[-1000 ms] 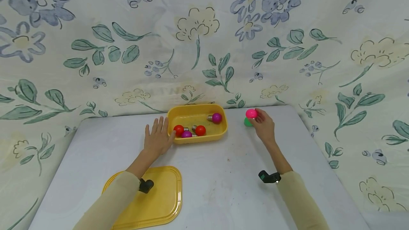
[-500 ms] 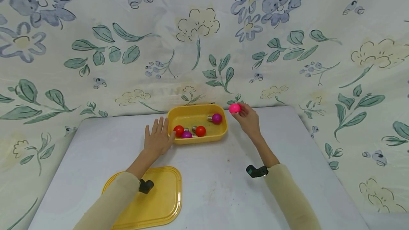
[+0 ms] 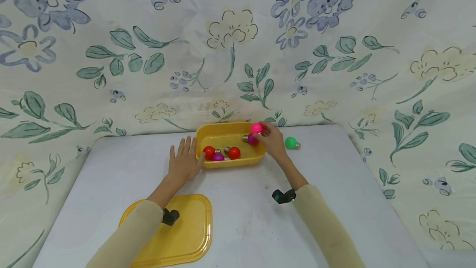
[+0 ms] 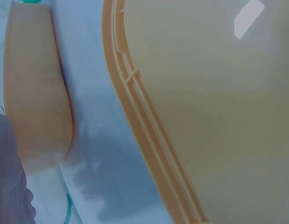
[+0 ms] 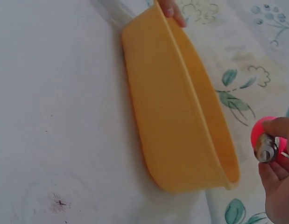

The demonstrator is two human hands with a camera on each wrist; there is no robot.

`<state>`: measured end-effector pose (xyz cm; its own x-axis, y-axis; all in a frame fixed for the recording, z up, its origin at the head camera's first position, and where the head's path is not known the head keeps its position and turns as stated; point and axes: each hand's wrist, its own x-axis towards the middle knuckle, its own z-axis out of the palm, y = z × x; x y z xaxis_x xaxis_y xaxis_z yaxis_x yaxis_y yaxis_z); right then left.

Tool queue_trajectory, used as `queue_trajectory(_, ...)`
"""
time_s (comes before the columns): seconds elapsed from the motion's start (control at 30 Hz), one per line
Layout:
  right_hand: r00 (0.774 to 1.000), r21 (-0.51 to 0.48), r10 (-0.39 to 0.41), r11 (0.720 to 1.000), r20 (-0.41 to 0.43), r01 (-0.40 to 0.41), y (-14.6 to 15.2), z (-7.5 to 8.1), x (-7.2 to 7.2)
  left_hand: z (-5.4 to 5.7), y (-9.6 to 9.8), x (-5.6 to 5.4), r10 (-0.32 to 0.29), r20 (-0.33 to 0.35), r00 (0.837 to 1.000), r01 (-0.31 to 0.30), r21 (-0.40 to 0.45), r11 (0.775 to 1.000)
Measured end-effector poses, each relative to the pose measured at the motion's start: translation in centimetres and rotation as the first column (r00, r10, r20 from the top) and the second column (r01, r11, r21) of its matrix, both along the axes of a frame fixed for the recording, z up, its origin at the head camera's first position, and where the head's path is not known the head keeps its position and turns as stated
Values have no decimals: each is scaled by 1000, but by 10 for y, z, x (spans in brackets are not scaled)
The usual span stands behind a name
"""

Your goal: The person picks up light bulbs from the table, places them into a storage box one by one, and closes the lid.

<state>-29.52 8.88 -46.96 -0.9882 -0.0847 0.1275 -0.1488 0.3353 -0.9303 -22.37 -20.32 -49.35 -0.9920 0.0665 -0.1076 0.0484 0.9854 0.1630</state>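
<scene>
Nearest: left sleeve [image 3: 126,235] crosses yellow tray [image 3: 191,230], which lies flat on desk [image 3: 241,214], front left, same spot as 1.0 s ago. Right sleeve [image 3: 327,226] sits farther left than before.

Beyond it, left hand [image 3: 184,158] unchanged: fingers straight and spread at left end of yellow container [image 3: 238,162], thumb by the rim, grip wide, nothing held.

Container unmoved, 4 bulbs inside, same layout: left red bulb [image 3: 209,152], front purple bulb [image 3: 217,157] and middle red bulb [image 3: 234,152] along the near wall, back purple bulb [image 3: 253,139] toward the right end.

Right hand [image 3: 273,142] has shifted left. 1.0 s ago well right of container, 0.5 s ago just off its right end, now at that end. Grip narrow, thumb and fingers pinching pink bulb [image 3: 256,128]; right wrist view shows its metal base facing the camera. In head view pink bulb now overlaps container's back right corner, partly covering back purple bulb; cannot tell if they touch.

Green bulb [image 3: 291,142], hidden 0.5 s ago, now shows on desk right of right hand.

Farthest: floral cloth [image 3: 238,53], unchanged.
</scene>
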Motion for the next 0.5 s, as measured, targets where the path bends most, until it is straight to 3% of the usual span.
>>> queue_trajectory(0.2,999,58,33,998,11,-34,-10,-14,-4,1,1,1,2,4,1000,-2,5,1000)
queue_trajectory(0.5,999,130,50,990,4,-50,-25,-15,-5,2,0,0,-10,0,1000,10,12,1000)
